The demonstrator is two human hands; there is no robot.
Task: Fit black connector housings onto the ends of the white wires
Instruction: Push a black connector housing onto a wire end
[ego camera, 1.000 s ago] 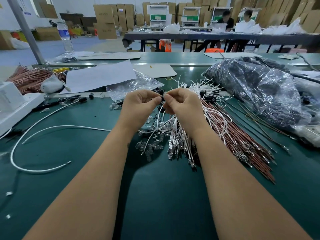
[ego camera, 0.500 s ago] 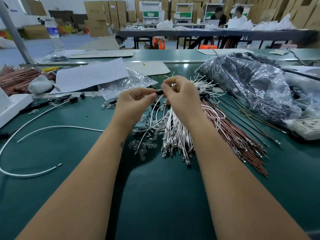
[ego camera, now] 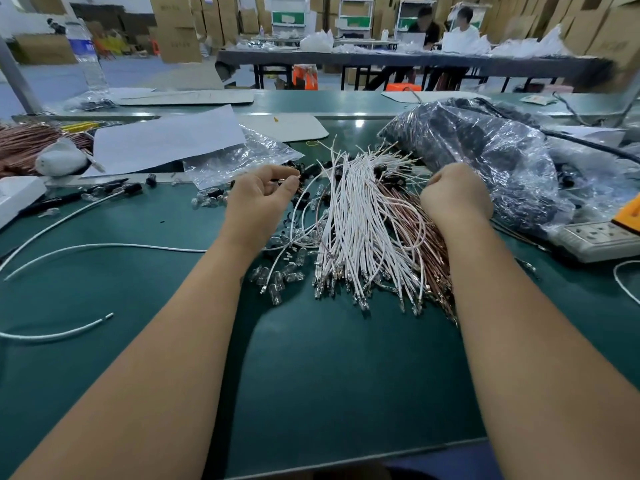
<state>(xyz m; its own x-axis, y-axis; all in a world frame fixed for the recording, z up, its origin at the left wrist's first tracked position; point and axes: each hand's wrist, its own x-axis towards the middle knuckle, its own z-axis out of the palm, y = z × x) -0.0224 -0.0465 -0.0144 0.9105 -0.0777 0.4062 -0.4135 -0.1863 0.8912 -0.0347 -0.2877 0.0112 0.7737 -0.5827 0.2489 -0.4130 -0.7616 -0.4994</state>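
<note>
My green work mat (ego camera: 346, 375) fills the lower frame; no writing on anything is readable. At centre, the white wires (ego camera: 360, 230) lie in a bundle, long axis running from near me up the frame. Black connector housings (ego camera: 311, 171) are scattered at its upper left. My left hand (ego camera: 259, 199) pinches something small and dark; my right hand (ego camera: 453, 195) is curled, contents hidden.
</note>
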